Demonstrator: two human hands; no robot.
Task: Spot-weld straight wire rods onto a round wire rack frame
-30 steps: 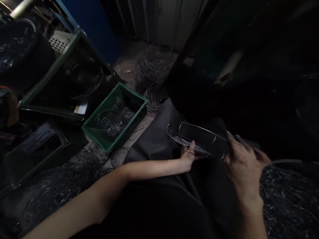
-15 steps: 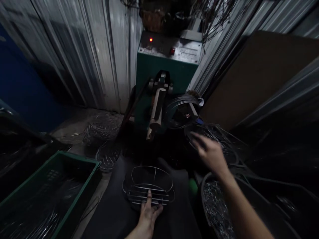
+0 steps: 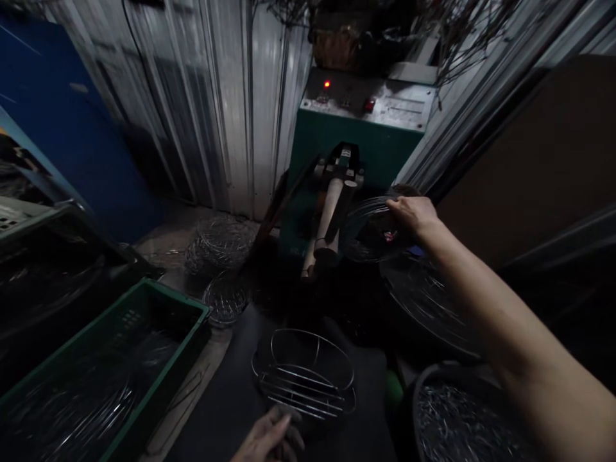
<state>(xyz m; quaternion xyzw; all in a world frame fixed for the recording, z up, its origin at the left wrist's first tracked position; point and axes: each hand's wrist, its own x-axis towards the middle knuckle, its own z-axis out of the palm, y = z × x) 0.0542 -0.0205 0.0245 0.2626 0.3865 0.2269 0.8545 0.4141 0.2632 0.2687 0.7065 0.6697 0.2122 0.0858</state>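
An oval wire basket frame (image 3: 304, 377) rests on the dark cloth over my lap. My left hand (image 3: 267, 439) is at the bottom edge just below the frame, fingers curled at its near rim. My right hand (image 3: 410, 213) is stretched forward and closed on a bundle of wire rings (image 3: 370, 228) that hangs beside the green machine (image 3: 357, 136). A wooden lever handle (image 3: 326, 221) sticks out of the machine toward me, just left of the rings.
A green crate (image 3: 103, 378) with wire rings stands at lower left. Stacks of wire frames (image 3: 219, 247) lie on the floor by the corrugated wall. A dark tub of short wire pieces (image 3: 462, 420) sits at lower right; a wire-filled tray (image 3: 428, 298) lies behind it.
My view swung up from my lap to the machine. My right hand left the basket frame, reached forward and closed on the hanging wire rings. My left hand slid back to the frame's near edge.
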